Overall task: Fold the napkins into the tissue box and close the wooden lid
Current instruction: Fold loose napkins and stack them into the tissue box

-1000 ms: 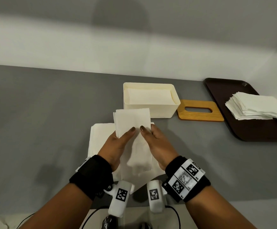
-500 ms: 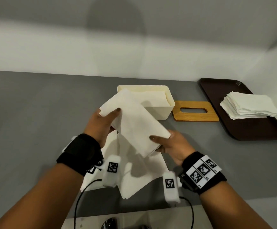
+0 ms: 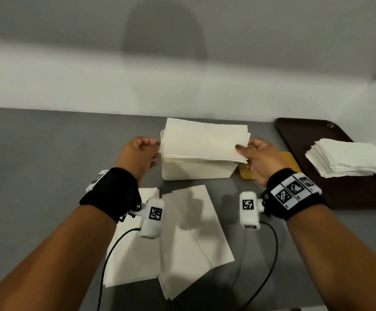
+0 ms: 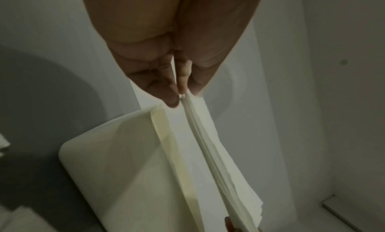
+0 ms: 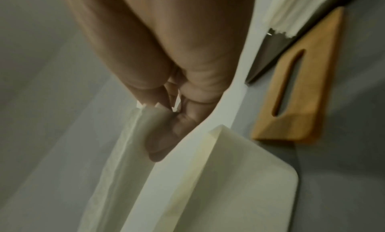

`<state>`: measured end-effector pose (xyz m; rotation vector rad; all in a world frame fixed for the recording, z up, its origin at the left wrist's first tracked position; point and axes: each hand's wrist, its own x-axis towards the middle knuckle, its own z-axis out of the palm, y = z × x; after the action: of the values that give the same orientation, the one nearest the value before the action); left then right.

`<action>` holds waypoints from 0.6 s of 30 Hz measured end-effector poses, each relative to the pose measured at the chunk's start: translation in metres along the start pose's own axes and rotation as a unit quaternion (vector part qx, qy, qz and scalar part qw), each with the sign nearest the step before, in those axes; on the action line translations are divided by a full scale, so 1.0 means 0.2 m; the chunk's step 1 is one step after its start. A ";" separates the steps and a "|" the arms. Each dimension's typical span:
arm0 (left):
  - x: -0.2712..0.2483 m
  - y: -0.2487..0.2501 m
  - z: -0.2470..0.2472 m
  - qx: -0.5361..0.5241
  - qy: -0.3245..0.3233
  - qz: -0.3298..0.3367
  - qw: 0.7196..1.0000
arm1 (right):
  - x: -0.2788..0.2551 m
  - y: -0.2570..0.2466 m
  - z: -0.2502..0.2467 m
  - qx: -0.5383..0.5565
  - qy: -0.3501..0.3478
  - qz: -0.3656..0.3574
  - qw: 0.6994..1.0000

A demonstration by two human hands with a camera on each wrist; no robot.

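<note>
A folded white napkin (image 3: 202, 140) hangs level just above the open cream tissue box (image 3: 196, 170). My left hand (image 3: 141, 151) pinches its left end and my right hand (image 3: 253, 153) pinches its right end. The left wrist view shows fingertips (image 4: 172, 100) nipping the napkin edge (image 4: 210, 153) over the box (image 4: 116, 161). In the right wrist view the thumb lies on the napkin (image 5: 116, 161) beside the box (image 5: 229, 186). The wooden lid (image 3: 289, 161), slotted, lies flat right of the box, partly behind my right hand; it shows fully as the lid (image 5: 302, 90).
Loose unfolded napkins (image 3: 182, 236) lie on the grey table (image 3: 48, 164) between my forearms. A dark brown tray (image 3: 362, 194) at the right carries a stack of napkins (image 3: 346, 160). A pale wall runs behind the box.
Both hands have carried the folded napkin away from the loose pile, turned it level, and brought it forward over the box. The hands now hold opposite ends.
</note>
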<state>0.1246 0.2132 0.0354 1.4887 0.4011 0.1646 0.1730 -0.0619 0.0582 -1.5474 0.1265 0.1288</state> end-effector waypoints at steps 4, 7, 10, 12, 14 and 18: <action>0.06 -0.05 0.00 0.081 0.022 0.002 0.996 | 0.17 -0.05 -0.01 -0.083 0.003 0.000 0.997; 0.10 -0.07 0.01 0.105 -0.001 -0.023 0.994 | 0.25 -0.03 0.01 -0.125 -0.008 0.016 0.992; 0.11 -0.08 0.03 0.115 -0.004 -0.024 0.993 | 0.30 -0.03 0.05 -0.160 -0.018 0.024 0.987; 0.11 -0.09 0.03 0.124 0.000 -0.021 0.992 | 0.32 -0.03 0.07 -0.205 -0.021 0.020 0.978; 0.11 -0.10 0.03 0.131 0.003 -0.019 0.991 | 0.34 -0.02 0.09 -0.263 -0.025 0.011 0.964; 0.09 -0.09 0.02 0.134 0.003 -0.016 0.991 | 0.31 -0.02 0.10 -0.409 0.010 -0.044 0.912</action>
<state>0.1397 0.2134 0.0144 1.7458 0.4660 0.0912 0.2342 -0.0417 0.0534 -2.3913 0.0130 0.0984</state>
